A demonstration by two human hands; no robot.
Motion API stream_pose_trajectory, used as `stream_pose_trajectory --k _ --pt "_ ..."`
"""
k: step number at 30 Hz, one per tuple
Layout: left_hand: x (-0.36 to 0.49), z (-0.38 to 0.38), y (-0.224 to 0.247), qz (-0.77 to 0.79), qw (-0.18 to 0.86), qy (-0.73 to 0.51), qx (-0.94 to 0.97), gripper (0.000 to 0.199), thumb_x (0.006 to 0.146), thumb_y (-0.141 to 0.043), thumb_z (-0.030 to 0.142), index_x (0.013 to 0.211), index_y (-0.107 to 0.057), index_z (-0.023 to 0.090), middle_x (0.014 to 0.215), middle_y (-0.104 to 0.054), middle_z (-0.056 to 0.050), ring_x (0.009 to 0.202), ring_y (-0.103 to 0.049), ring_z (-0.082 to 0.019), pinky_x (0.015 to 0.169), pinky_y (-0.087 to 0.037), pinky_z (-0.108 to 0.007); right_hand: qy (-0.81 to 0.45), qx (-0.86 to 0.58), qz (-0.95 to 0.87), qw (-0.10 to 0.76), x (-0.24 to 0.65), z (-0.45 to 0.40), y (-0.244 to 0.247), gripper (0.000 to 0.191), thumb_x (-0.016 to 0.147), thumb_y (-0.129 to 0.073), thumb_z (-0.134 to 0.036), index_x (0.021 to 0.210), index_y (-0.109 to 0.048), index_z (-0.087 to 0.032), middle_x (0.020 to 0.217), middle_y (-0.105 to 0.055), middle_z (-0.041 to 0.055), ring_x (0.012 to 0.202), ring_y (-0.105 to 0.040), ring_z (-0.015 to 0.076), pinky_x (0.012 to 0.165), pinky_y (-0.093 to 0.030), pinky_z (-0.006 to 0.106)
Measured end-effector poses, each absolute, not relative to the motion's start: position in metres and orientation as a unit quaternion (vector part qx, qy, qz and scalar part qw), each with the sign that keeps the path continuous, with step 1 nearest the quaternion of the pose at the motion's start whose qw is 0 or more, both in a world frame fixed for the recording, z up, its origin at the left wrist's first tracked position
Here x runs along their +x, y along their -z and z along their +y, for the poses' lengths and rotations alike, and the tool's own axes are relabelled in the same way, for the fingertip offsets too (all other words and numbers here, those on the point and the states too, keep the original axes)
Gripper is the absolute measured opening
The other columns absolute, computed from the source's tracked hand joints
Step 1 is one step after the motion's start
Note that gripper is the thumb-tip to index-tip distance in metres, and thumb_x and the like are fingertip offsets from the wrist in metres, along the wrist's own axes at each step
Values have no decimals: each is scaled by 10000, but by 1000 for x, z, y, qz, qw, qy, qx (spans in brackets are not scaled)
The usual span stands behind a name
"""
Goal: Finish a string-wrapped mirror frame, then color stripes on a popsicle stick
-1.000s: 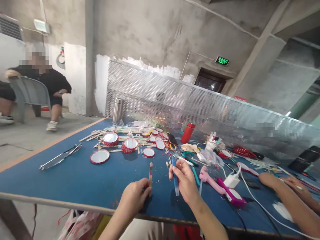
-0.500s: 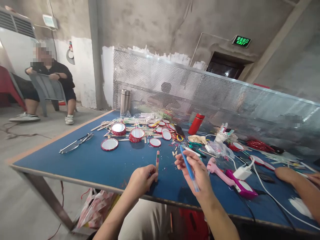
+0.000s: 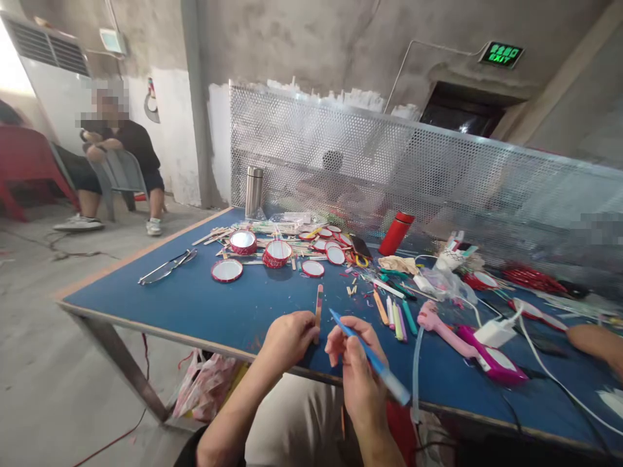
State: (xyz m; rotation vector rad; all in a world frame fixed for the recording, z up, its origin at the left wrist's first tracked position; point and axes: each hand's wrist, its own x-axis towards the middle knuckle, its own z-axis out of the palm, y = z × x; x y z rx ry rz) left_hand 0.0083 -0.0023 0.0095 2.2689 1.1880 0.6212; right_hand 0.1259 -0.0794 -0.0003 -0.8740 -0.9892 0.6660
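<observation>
Near the table's front edge, my left hand (image 3: 291, 337) pinches a narrow wooden stick (image 3: 318, 308) that stands upright and has coloured bands near its top. Just to the right, my right hand (image 3: 359, 360) holds a blue pen (image 3: 372, 355) between thumb and fingers. The pen's tip points up and left toward the stick, with a gap between them. Several markers (image 3: 396, 319) lie on the table beyond my right hand. Round white discs with red rims (image 3: 226, 270) sit farther back, some of them stacked.
Glasses (image 3: 168, 267) lie at the left of the blue table (image 3: 160, 308). A steel flask (image 3: 254, 191) and red bottle (image 3: 396, 233) stand at the back. A pink tool (image 3: 450, 337) and white cables lie right, near another person's arm (image 3: 596, 347). One person sits far left.
My right hand has moved down and left, and the pen now tilts more toward the stick. The markers behind it have come into sight. The whole view has shifted somewhat.
</observation>
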Motion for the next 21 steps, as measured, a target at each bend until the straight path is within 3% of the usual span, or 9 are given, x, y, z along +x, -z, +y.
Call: stream_pose_trajectory --k 4,8,16,21 --pt "9 0 -4 432 240 -230 838 162 859 -507 212 726 -599 209 717 -660 25 667 -586 -119 605 -346 -203 -208 -483 -455 718 121 -76 15 234 903 -530 -400 891 -636 -191 666 -609 -11 531 -538 98 469 -420 212" --pt "9 0 -4 433 218 -225 845 161 877 -511 226 742 -596 201 780 -687 0 732 -614 -141 622 -348 -218 -146 -527 -472 692 117 -75 25 176 883 -558 -340 981 -616 -206 773 -665 5 616 -624 121 530 -493 218" --pt "7 -3 -6 434 227 -223 843 136 890 -513 226 810 -618 197 787 -696 -7 729 -630 -147 620 -368 -215 -142 -511 -500 684 120 -69 38 139 861 -617 -256 996 -589 -234 817 -703 -7 681 -681 123 642 -567 228" --pt "7 -3 -6 430 227 -229 843 143 891 -512 221 803 -622 193 782 -692 -6 720 -626 -145 617 -369 -215 -148 -515 -504 677 121 -69 38 151 860 -620 -246 1008 -593 -231 830 -710 -1 684 -686 128 637 -572 228"
